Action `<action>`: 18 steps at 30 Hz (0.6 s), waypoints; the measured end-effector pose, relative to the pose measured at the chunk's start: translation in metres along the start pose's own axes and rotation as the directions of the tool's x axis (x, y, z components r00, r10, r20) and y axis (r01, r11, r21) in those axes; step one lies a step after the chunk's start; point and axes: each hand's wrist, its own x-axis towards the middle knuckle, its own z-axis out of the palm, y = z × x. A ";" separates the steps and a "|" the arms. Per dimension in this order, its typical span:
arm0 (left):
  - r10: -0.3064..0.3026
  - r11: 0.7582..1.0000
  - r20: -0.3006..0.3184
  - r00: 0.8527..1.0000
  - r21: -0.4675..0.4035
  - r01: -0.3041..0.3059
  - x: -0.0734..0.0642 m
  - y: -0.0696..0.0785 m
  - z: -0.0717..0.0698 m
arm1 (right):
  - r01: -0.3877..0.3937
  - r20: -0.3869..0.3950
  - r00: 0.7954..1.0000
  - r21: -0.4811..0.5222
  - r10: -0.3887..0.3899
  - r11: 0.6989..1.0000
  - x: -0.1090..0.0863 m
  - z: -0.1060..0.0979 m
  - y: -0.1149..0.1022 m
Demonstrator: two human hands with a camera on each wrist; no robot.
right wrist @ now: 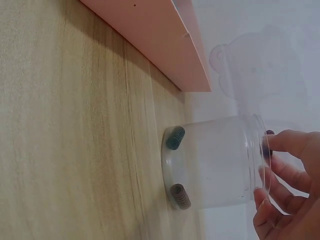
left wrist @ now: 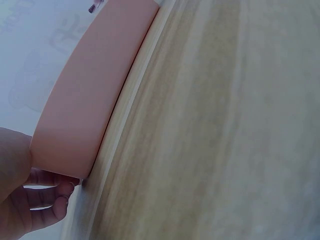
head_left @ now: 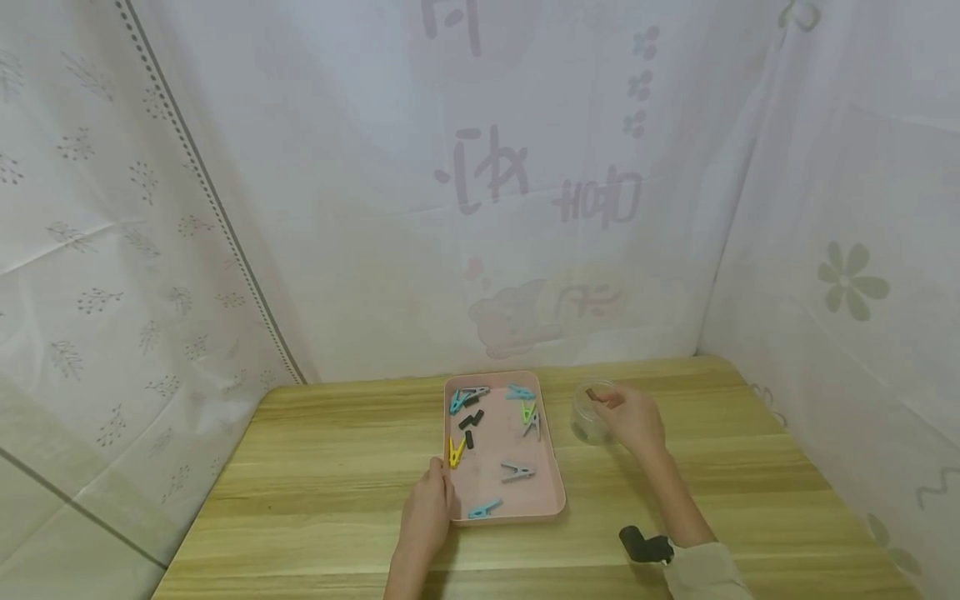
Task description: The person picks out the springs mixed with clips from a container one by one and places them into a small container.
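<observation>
My left hand point(head_left: 427, 510) grips the pink tray point(head_left: 551, 475) at its near left corner. In the left wrist view its thumb side lies against the tray wall with the fingers curled at the corner. My right hand point(head_left: 633, 421) pinches a small dark ribbed spring point(head_left: 592, 395) at the mouth of a clear plastic jar point(right wrist: 215, 160). Two more springs, a dark green one point(right wrist: 175, 138) and a brownish one point(right wrist: 180, 196), lie at the jar's bottom. Inside the tray are several dark springs point(head_left: 469, 439) and clothespins, among them a yellow clothespin point(head_left: 456, 452) and a grey clothespin point(head_left: 517, 472).
The tray and jar stand side by side on a wood-grain table point(head_left: 337, 467). Light printed curtains point(head_left: 360, 208) hang behind the table and along both sides. A black device point(head_left: 645, 546) is at the right sleeve point(head_left: 705, 571).
</observation>
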 end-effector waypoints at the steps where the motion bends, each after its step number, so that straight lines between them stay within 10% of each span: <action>1: 0.003 1.000 -0.002 1.000 0.000 -0.003 0.000 0.000 0.000 | -0.005 -0.008 1.000 0.011 0.005 1.000 0.000 0.000 0.000; 18: -0.023 0.997 0.012 1.000 -0.071 0.024 0.001 -0.004 0.001 | -0.059 -0.078 0.994 0.163 0.072 0.985 -0.003 0.004 0.002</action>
